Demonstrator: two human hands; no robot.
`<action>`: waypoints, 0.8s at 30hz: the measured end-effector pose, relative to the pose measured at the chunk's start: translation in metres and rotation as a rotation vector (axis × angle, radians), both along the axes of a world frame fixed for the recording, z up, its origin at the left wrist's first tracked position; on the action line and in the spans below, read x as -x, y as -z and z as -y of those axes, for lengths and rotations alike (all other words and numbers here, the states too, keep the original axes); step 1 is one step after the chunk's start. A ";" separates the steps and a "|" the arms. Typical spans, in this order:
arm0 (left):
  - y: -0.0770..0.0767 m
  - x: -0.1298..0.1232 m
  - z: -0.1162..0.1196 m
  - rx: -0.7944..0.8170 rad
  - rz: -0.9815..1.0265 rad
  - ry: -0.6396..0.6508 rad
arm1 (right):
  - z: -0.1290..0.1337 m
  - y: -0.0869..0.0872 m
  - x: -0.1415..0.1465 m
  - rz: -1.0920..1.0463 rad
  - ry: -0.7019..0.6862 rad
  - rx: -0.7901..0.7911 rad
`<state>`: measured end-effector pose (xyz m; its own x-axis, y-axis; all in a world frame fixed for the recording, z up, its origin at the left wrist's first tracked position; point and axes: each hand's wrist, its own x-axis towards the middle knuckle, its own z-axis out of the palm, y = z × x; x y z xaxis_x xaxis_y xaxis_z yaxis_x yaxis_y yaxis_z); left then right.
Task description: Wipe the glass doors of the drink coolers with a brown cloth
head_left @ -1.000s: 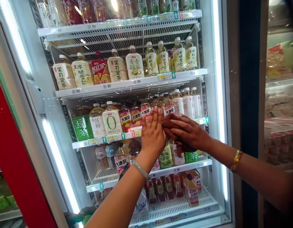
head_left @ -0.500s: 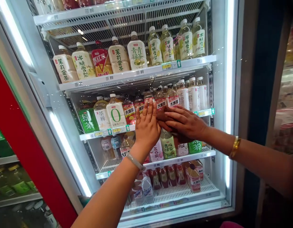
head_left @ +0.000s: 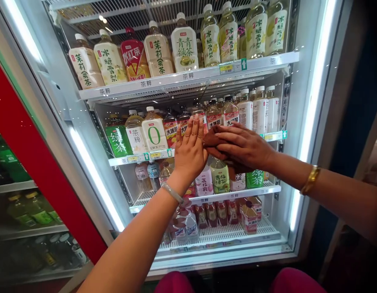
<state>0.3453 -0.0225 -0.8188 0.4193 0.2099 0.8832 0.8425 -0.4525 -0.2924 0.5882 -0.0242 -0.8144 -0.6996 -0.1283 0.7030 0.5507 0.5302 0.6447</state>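
My left hand (head_left: 191,148) lies flat on the glass door of a drinks fridge, fingers stretched upward and close together. A pale bangle (head_left: 172,192) is on that wrist. Just to its right, my right hand (head_left: 245,146) presses a brown cloth (head_left: 212,140) against the glass, fingers pointing left over it. Much of the cloth is hidden under the palm. A gold bracelet (head_left: 310,180) sits on the right wrist. Behind the glass, near my fingertips, stand bottles of tea with red labels (head_left: 214,118).
Fridge shelves (head_left: 188,77) carry rows of bottled drinks. A red door frame (head_left: 38,162) runs slanting on the left, with more bottles behind it. Bright light strips (head_left: 313,89) line both sides. My knees (head_left: 174,283) in magenta show at the bottom edge.
The fridge appears larger and its upper shelves have shifted up in view. Both knees now show. My hands keep nearly the same pose, the right one still on the cloth.
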 end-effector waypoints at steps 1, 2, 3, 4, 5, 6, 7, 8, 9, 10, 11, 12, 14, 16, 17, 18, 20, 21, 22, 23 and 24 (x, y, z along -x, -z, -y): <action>0.000 0.002 0.000 0.005 -0.004 0.004 | 0.002 -0.001 -0.008 -0.032 0.005 0.012; 0.000 0.003 0.000 0.009 -0.004 0.010 | 0.003 -0.005 -0.013 -0.105 0.010 0.028; 0.000 0.003 0.000 0.013 0.002 0.014 | 0.003 -0.011 -0.015 -0.210 0.013 0.046; -0.001 0.003 -0.001 0.015 0.011 0.018 | 0.004 -0.017 -0.013 -0.329 0.013 0.061; -0.001 0.001 -0.001 0.017 0.020 0.020 | 0.003 -0.023 -0.007 -0.439 0.012 0.074; -0.001 0.000 -0.001 0.017 0.027 0.020 | 0.002 -0.028 0.002 -0.519 0.014 0.089; -0.001 0.000 -0.001 0.017 0.031 0.019 | 0.001 -0.031 0.013 -0.559 0.013 0.096; -0.002 0.000 -0.001 0.015 0.034 0.017 | 0.000 -0.031 0.024 -0.553 0.001 0.088; -0.002 0.002 -0.001 0.011 0.036 0.014 | -0.002 -0.028 0.034 -0.502 -0.016 0.075; -0.002 0.006 -0.001 0.007 0.036 0.010 | -0.002 -0.023 0.041 -0.417 -0.037 0.062; -0.003 0.010 -0.001 0.002 0.035 0.005 | -0.003 -0.017 0.045 -0.312 -0.059 0.050; -0.003 0.015 -0.001 -0.003 0.031 0.000 | -0.003 -0.011 0.045 -0.202 -0.080 0.037; -0.004 0.025 -0.001 -0.010 0.016 -0.014 | -0.003 -0.004 0.038 -0.046 -0.089 0.022; -0.005 0.032 -0.001 -0.018 0.005 -0.027 | -0.003 -0.008 0.030 -0.087 -0.069 0.013; -0.006 0.033 -0.002 -0.025 0.004 -0.032 | -0.004 -0.014 0.029 -0.178 -0.053 0.021; -0.007 0.034 -0.003 -0.032 0.008 -0.036 | -0.004 -0.022 0.031 -0.295 -0.042 0.034; -0.010 0.035 -0.004 -0.043 0.030 -0.038 | -0.005 -0.036 0.047 -0.499 -0.039 0.051; -0.011 0.035 -0.005 -0.044 0.050 -0.037 | -0.006 -0.040 0.058 -0.542 -0.042 0.054; -0.012 0.037 -0.005 -0.043 0.073 -0.036 | -0.007 -0.042 0.071 -0.537 -0.049 0.047; -0.011 0.040 -0.005 -0.043 0.091 -0.035 | -0.007 -0.040 0.082 -0.487 -0.061 0.033; -0.011 0.044 -0.005 -0.042 0.099 -0.035 | -0.007 -0.035 0.091 -0.408 -0.072 0.023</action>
<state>0.3016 -0.0177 -0.8082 0.3223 0.1846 0.9285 0.8835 -0.4109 -0.2249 0.4976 -0.0172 -0.7795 -0.3531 -0.1478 0.9238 0.7195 0.5883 0.3691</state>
